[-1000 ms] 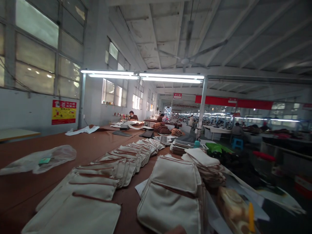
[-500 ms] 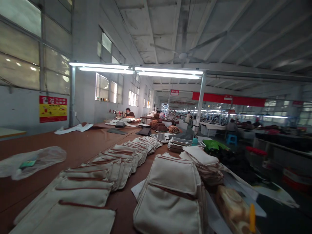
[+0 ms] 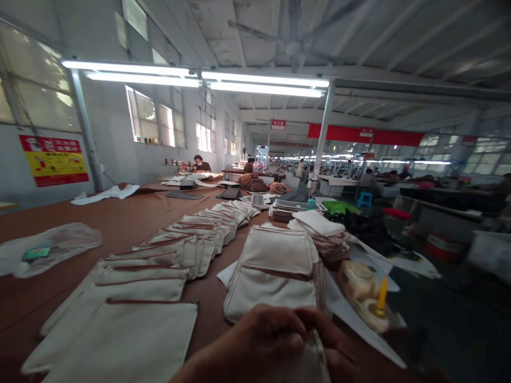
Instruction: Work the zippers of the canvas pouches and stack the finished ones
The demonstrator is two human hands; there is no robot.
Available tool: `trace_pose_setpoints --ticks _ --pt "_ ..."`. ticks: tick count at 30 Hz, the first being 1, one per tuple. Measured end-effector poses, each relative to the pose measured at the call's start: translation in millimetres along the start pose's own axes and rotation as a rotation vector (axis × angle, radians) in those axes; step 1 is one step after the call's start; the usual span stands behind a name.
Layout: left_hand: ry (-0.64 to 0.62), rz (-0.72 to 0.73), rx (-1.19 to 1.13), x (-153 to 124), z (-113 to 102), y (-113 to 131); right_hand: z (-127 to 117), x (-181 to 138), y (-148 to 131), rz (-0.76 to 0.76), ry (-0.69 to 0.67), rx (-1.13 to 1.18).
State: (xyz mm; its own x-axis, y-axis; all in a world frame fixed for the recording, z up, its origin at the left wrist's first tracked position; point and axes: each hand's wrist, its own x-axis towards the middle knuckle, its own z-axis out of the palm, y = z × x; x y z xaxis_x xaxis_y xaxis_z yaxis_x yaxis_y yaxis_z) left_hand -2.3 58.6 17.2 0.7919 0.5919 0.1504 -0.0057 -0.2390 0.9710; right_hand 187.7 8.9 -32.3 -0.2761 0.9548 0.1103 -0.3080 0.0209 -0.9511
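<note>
Both my hands meet at the bottom edge of the view, over the brown table [image 3: 131, 223]. My left hand [image 3: 263, 338] is closed, thumb pressed against the fingers, pinching a cream fabric piece [image 3: 315, 364]. My right hand [image 3: 333, 343] shows only in part, its fingers curled on the same piece from the right. Just beyond the hands lies a stack of cream pouches with brown trim [image 3: 277, 271]. To the left, a long row of overlapping cream pouches [image 3: 175, 255] runs away down the table.
A second pouch stack [image 3: 321, 231] and a yellowish object with a yellow tip [image 3: 365, 295] sit at the right table edge. A plastic bag [image 3: 51, 250] lies far left. Trays [image 3: 285, 207] stand further on. People work at distant tables; a blue stool [image 3: 364, 198] stands in the aisle.
The view has tilted down and swung a little right. My hands, out of sight half a second ago, have come up into view holding the fabric piece.
</note>
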Motion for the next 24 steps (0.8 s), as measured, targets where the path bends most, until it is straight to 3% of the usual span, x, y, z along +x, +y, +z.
trace_pose_setpoints --ticks 3,6,10,14,24 --pt "-0.078 -0.113 0.010 -7 -13 10 2 1 3 0.055 -0.105 0.074" --pt "-0.152 -0.225 -0.032 -7 -28 7 -1 -1 -3 -0.004 -0.086 -0.151" --pt "-0.174 -0.237 0.054 0 -39 -6 -7 0 -17 -0.061 -0.063 -0.490" --pt "-0.215 -0.211 -0.025 7 -35 -16 -10 2 -22 -0.082 -0.058 -0.718" --pt "-0.208 -0.315 -0.292 9 -20 -20 -12 -3 -15 -0.153 -0.115 -0.814"
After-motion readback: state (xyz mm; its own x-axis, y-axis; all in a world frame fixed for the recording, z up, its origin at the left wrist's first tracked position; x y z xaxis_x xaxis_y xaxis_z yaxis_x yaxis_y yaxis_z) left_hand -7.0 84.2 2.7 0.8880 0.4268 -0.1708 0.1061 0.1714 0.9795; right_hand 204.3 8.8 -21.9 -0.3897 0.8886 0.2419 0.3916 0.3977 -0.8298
